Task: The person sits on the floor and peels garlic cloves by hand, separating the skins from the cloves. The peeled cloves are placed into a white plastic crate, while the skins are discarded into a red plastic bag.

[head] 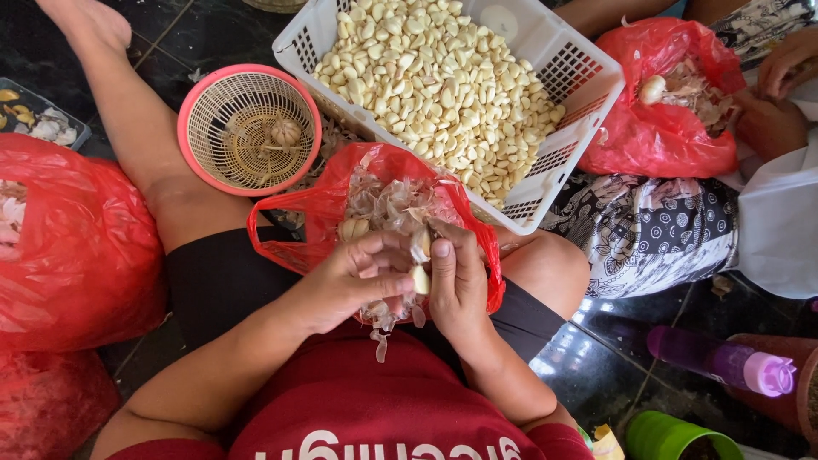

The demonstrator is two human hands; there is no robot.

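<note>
The left hand (354, 277) and right hand (456, 281) were both closed on one garlic clove (420, 278), pinched between their fingertips with its long axis nearly upright. It sat directly over the red bag of skins (383, 200) in the lap. The white basket of peeled cloves (443, 77) lay beyond, up and slightly right, nearer the right hand.

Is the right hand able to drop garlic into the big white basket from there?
Probably yes. The right hand sits just below the white basket, whose top is open. Only the red bag of peels lies between, and it is low and soft.
</note>
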